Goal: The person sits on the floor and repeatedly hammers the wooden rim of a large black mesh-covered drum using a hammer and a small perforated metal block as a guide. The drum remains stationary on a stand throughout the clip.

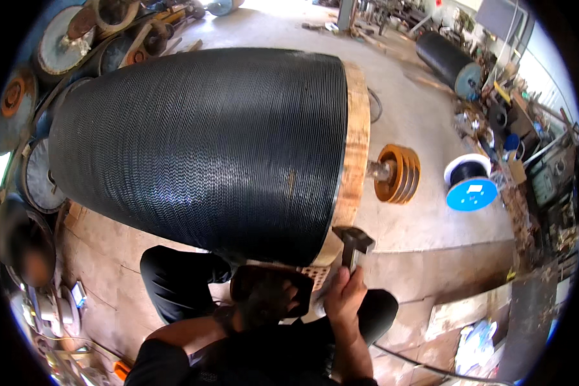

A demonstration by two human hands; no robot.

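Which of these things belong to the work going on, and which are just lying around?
Seemingly part of the work:
hammer, held in the right hand
big black ribbed drum
wooden rim at the drum's right end

Seemingly just lying about:
blue and white spool
black roller, further back
crumpled plastic, lower right

black top (257,370) | short black sleeves (161,363) | black trousers (177,283) | bare forearms (355,354)

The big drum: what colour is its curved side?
The drum is black, with fine ridges; head view.
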